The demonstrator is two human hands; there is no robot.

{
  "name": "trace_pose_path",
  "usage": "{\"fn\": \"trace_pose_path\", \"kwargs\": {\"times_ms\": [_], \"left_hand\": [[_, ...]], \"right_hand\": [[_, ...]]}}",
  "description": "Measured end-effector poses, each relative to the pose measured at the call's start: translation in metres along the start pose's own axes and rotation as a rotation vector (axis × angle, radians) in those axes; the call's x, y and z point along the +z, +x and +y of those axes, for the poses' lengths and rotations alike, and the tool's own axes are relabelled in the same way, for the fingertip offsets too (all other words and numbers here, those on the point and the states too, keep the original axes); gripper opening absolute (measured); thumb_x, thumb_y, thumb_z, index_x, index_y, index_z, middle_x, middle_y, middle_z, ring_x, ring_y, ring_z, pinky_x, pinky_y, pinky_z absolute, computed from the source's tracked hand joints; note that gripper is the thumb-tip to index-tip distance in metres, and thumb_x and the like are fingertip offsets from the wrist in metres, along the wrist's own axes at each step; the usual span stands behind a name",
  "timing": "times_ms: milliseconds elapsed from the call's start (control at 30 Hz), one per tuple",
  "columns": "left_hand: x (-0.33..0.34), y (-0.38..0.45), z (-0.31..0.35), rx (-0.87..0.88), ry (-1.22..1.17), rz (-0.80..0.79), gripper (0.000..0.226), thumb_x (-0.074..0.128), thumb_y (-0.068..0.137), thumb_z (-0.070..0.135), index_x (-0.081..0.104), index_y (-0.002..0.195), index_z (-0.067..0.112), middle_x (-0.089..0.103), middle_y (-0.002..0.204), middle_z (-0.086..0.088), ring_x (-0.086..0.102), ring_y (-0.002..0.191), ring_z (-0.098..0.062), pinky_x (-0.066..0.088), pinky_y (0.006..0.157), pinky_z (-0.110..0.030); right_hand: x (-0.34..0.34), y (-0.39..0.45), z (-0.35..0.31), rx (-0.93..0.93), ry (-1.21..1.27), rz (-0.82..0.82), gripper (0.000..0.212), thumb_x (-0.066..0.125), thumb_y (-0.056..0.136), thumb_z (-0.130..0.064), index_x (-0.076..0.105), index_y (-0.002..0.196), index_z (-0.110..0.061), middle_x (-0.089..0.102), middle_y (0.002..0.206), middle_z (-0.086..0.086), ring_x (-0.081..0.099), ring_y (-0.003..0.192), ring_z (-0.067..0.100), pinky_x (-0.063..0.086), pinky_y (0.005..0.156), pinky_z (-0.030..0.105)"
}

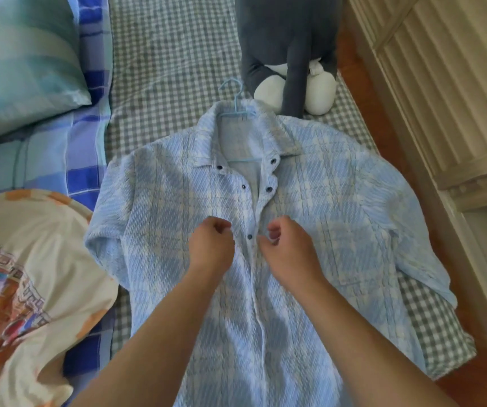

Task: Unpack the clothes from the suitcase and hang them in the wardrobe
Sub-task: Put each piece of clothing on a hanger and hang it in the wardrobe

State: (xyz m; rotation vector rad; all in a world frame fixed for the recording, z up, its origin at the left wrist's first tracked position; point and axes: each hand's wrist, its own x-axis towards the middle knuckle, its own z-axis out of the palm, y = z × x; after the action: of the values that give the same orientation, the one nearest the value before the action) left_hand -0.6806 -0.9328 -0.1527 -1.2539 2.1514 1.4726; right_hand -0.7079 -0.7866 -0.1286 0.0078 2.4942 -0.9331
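A light blue checked shirt (324, 218) lies spread flat on the bed, front up, with dark buttons along its placket. A pale blue hanger (236, 108) sits inside the collar, its hook poking out at the top. My left hand (211, 245) rests on the left front panel beside the placket, fingers curled. My right hand (286, 245) is just across the placket, fingers pinched at the edge of the fabric near a button (249, 237). The upper buttons are undone and the neck is open. No suitcase or wardrobe interior is in view.
A grey-and-white gingham sheet (171, 69) covers the bed. A grey and white plush toy (292, 54) sits above the collar. A white printed T-shirt (25, 274) lies at the left, with a teal pillow (22, 60) beyond. Cream slatted doors (453, 83) stand at the right.
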Motion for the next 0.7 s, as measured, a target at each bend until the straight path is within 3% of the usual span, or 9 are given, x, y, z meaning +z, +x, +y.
{"fn": "trace_pose_path", "kwargs": {"times_ms": [100, 167, 267, 333, 400, 467, 533, 633, 700], "left_hand": [[0.026, 0.025, 0.001, -0.071, 0.098, -0.078, 0.012, 0.058, 0.097, 0.024, 0.057, 0.089, 0.016, 0.069, 0.087, -0.007, 0.063, 0.071, -0.021, 0.05, 0.06, -0.031], [0.04, 0.033, -0.002, -0.056, 0.212, -0.118, 0.029, 0.064, 0.094, 0.04, 0.058, 0.091, 0.012, 0.064, 0.096, -0.008, 0.063, 0.08, -0.024, 0.047, 0.063, -0.031], [0.052, 0.036, -0.002, -0.085, 0.416, -0.129, 0.052, 0.065, 0.091, 0.047, 0.05, 0.121, 0.007, 0.043, 0.129, -0.013, 0.06, 0.108, -0.036, 0.052, 0.089, -0.041], [0.057, 0.035, -0.003, -0.043, 0.539, -0.122, 0.041, 0.062, 0.095, 0.036, 0.048, 0.12, 0.007, 0.04, 0.13, -0.015, 0.058, 0.112, -0.037, 0.052, 0.09, -0.043], [0.059, 0.031, -0.003, -0.012, 0.609, -0.08, 0.034, 0.061, 0.097, 0.031, 0.051, 0.119, 0.007, 0.041, 0.13, -0.014, 0.058, 0.114, -0.035, 0.05, 0.086, -0.041], [0.059, 0.031, -0.004, -0.001, 0.615, -0.06, 0.029, 0.058, 0.099, 0.028, 0.055, 0.118, 0.006, 0.043, 0.128, -0.013, 0.061, 0.108, -0.034, 0.05, 0.082, -0.04], [0.055, 0.033, -0.006, 0.013, 0.532, -0.061, 0.018, 0.057, 0.098, 0.023, 0.057, 0.108, 0.008, 0.046, 0.122, -0.01, 0.062, 0.093, -0.029, 0.048, 0.073, -0.037], [0.041, 0.027, -0.009, 0.044, 0.301, -0.002, 0.011, 0.06, 0.092, 0.015, 0.049, 0.088, 0.014, 0.058, 0.1, -0.007, 0.052, 0.068, -0.016, 0.038, 0.055, -0.031], [0.03, 0.016, -0.011, 0.049, 0.142, 0.034, 0.02, 0.065, 0.095, 0.021, 0.048, 0.086, 0.014, 0.058, 0.08, -0.003, 0.048, 0.059, -0.014, 0.037, 0.049, -0.026]], "right_hand": [[0.028, 0.031, 0.003, 0.108, -0.222, -0.097, 0.039, 0.068, 0.089, -0.031, 0.047, 0.119, -0.017, 0.052, 0.112, -0.003, 0.057, 0.097, 0.02, 0.049, 0.075, 0.033], [0.035, 0.031, 0.007, 0.178, -0.284, -0.048, 0.026, 0.062, 0.091, -0.021, 0.05, 0.113, -0.016, 0.058, 0.106, 0.0, 0.058, 0.089, 0.02, 0.048, 0.069, 0.033], [0.028, 0.023, 0.014, 0.265, -0.088, 0.16, 0.008, 0.053, 0.094, -0.013, 0.054, 0.097, -0.021, 0.056, 0.081, -0.009, 0.053, 0.068, 0.009, 0.039, 0.053, 0.028], [0.028, 0.02, 0.016, 0.266, 0.078, 0.18, 0.013, 0.052, 0.095, -0.011, 0.057, 0.096, -0.023, 0.057, 0.082, -0.012, 0.057, 0.071, 0.011, 0.047, 0.06, 0.029], [0.035, 0.02, 0.014, 0.274, 0.145, 0.106, 0.004, 0.055, 0.096, -0.023, 0.058, 0.099, -0.025, 0.061, 0.09, -0.01, 0.06, 0.08, 0.013, 0.053, 0.072, 0.033], [0.044, 0.023, 0.013, 0.293, 0.18, 0.049, 0.019, 0.059, 0.093, -0.043, 0.058, 0.102, -0.026, 0.063, 0.094, -0.01, 0.062, 0.084, 0.012, 0.054, 0.077, 0.036], [0.049, 0.031, 0.013, 0.324, 0.171, 0.016, 0.027, 0.061, 0.089, -0.051, 0.058, 0.099, -0.026, 0.064, 0.092, -0.01, 0.063, 0.083, 0.013, 0.051, 0.071, 0.033], [0.053, 0.041, 0.02, 0.316, 0.08, -0.005, 0.01, 0.062, 0.091, -0.029, 0.057, 0.086, -0.021, 0.062, 0.083, -0.005, 0.06, 0.072, 0.016, 0.043, 0.059, 0.029], [0.052, 0.038, 0.022, 0.293, 0.078, 0.09, 0.02, 0.061, 0.09, -0.016, 0.051, 0.073, -0.015, 0.058, 0.07, -0.001, 0.05, 0.057, 0.016, 0.036, 0.052, 0.029]]}}
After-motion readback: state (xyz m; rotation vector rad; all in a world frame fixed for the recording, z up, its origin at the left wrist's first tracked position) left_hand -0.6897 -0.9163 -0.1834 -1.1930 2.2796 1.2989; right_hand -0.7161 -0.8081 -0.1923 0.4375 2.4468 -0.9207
